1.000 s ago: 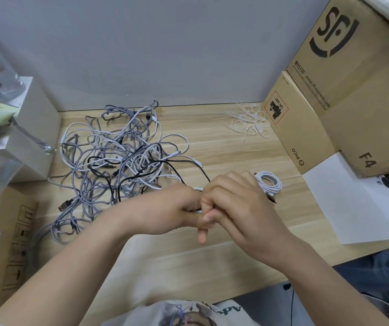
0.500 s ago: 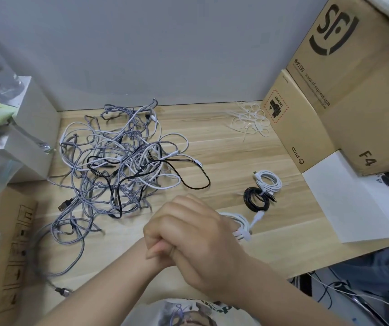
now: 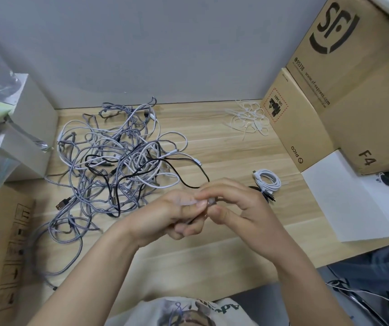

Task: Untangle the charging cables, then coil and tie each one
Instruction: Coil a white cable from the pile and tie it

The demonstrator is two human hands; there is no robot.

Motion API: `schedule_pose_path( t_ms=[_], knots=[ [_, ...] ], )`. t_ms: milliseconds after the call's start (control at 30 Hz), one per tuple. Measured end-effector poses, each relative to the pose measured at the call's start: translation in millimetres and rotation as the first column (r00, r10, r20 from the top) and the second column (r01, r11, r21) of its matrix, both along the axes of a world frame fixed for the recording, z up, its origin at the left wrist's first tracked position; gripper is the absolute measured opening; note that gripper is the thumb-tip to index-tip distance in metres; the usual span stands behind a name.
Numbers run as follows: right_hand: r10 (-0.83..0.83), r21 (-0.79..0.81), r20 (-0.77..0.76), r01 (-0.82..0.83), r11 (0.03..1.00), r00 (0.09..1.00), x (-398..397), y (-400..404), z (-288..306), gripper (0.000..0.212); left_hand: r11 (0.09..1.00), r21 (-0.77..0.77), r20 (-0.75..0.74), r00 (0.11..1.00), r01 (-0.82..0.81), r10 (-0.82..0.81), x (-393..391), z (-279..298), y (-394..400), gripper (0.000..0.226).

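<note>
Pinching at a small pale piece, seemingly a tie or cable end though blurred, the left hand (image 3: 165,215) and right hand (image 3: 238,208) are held together above the light wooden tabletop (image 3: 212,262); both sets of fingers are curled narrowly round it, and what exactly is held cannot be told. The large tangle of grey braided, white and black charging cables (image 3: 118,161) is spread left of the hands, still knotted. 1 coiled white cable (image 3: 267,181) is laid to the right, with a black coil (image 3: 265,196) partly hidden beside it. A loose heap of white ties (image 3: 247,117) is seen far back.

A slipped pinch could let the piece drop into the tangle, and hard pulling could tighten knots.

"SF", "95338" and "www.sf-express.com" are printed on the tall brown cardboard box (image 3: 353,78); "pico" and "UN 3481" are read on the smaller brown carton (image 3: 292,128).
</note>
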State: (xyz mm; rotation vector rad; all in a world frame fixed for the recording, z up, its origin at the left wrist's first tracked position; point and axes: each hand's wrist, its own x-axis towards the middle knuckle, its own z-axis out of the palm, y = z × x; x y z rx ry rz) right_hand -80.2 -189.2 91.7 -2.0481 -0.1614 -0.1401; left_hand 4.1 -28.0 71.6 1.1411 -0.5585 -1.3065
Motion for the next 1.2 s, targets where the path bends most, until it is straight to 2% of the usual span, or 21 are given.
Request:
schedule_pose_path(
  t_ms=[100, 267, 367, 433, 500, 633, 767, 833, 867, 900, 967, 1000, 1033, 1100, 1133, 1200],
  knots=[
    [0.015, 0.127, -0.106, -0.001, 0.992, 0.994, -7.4, -7.1, -10.9, 0.026, 0.999, -0.050, -0.051, 0.999, 0.018, -0.020, -1.2, -2.0, -3.1, 0.022],
    [-0.125, 0.270, -0.310, 0.213, 0.939, 0.942, -12.4, -9.1, -35.4, 0.022, 0.994, 0.101, -0.084, 0.995, -0.044, 0.053, -3.6, -20.1, -13.6, 0.023],
    [-0.223, 0.230, -0.371, 0.322, 0.919, 0.902, -9.5, -13.9, -53.0, 0.021, 0.954, 0.236, -0.036, 0.980, -0.184, 0.198, -6.6, -33.4, -22.3, 0.015],
    [-0.317, 0.209, -0.425, 0.433, 0.877, 0.848, -5.7, -17.9, -69.1, 0.024, 0.886, 0.337, -0.017, 0.939, -0.319, 0.345, -9.0, -43.0, -32.0, 0.006],
    [-0.411, 0.253, -0.519, 0.594, 0.763, 0.749, -1.8, -22.4, -86.1, 0.016, 0.803, 0.409, 0.033, 0.886, -0.435, 0.463, -8.2, -56.0, -41.8, 0.012],
    [-0.442, 0.335, -0.720, 0.826, 0.452, 0.534, 0.5, -27.6, -116.1, 0.010, 0.772, 0.457, 0.079, 0.885, -0.442, 0.460, -2.7, -81.3, -62.7, 0.038],
    [-0.371, 0.365, -0.820, 0.897, 0.249, 0.436, 1.5, -37.2, -135.3, 0.020, 0.754, 0.507, 0.044, 0.886, -0.417, 0.461, 3.2, -96.0, -89.2, 0.037],
    [-0.363, 0.371, -0.841, 0.915, 0.156, 0.402, 1.0, -45.1, -142.5, 0.026, 0.740, 0.529, 0.048, 0.885, -0.416, 0.463, 5.0, -104.5, -102.9, 0.057],
    [-0.363, 0.370, -0.847, 0.921, 0.119, 0.387, 0.4, -49.9, -146.8, 0.030, 0.741, 0.533, 0.019, 0.881, -0.408, 0.472, 5.6, -108.7, -109.1, 0.062],
    [-0.368, 0.371, -0.850, 0.924, 0.092, 0.377, -0.6, -53.8, -149.5, 0.034, 0.753, 0.529, -0.040, 0.875, -0.391, 0.483, 5.5, -111.5, -113.7, 0.056],
    [-0.378, 0.377, -0.850, 0.925, 0.053, 0.368, -1.8, -59.6, -152.8, 0.041, 0.798, 0.513, -0.198, 0.861, -0.317, 0.469, 5.2, -111.6, -120.0, 0.024],
    [-0.386, 0.383, -0.847, 0.923, 0.035, 0.366, -1.5, -62.1, -153.2, 0.043, 0.821, 0.504, -0.247, 0.866, -0.268, 0.435, 5.1, -111.6, -122.1, 0.016],
    [-0.400, 0.388, -0.843, 0.922, 0.008, 0.359, -1.3, -64.9, -153.5, 0.045, 0.843, 0.490, -0.269, 0.882, -0.221, 0.388, 4.2, -112.1, -123.9, 0.013],
    [-0.434, 0.396, -0.830, 0.918, -0.018, 0.350, 0.3, -68.1, -150.0, 0.049, 0.876, 0.449, -0.285, 0.901, -0.177, 0.329, 2.9, -112.7, -124.1, 0.025],
    [-0.453, 0.393, -0.824, 0.919, -0.020, 0.342, 0.6, -70.4, -149.1, 0.051, 0.882, 0.439, -0.298, 0.899, -0.168, 0.320, 2.4, -114.3, -124.7, 0.029],
    [-0.490, 0.378, -0.805, 0.926, 0.010, 0.334, 1.6, -72.8, -148.7, 0.053, 0.875, 0.447, -0.306, 0.887, -0.187, 0.346, 2.6, -117.2, -125.3, 0.023]
  ],
)
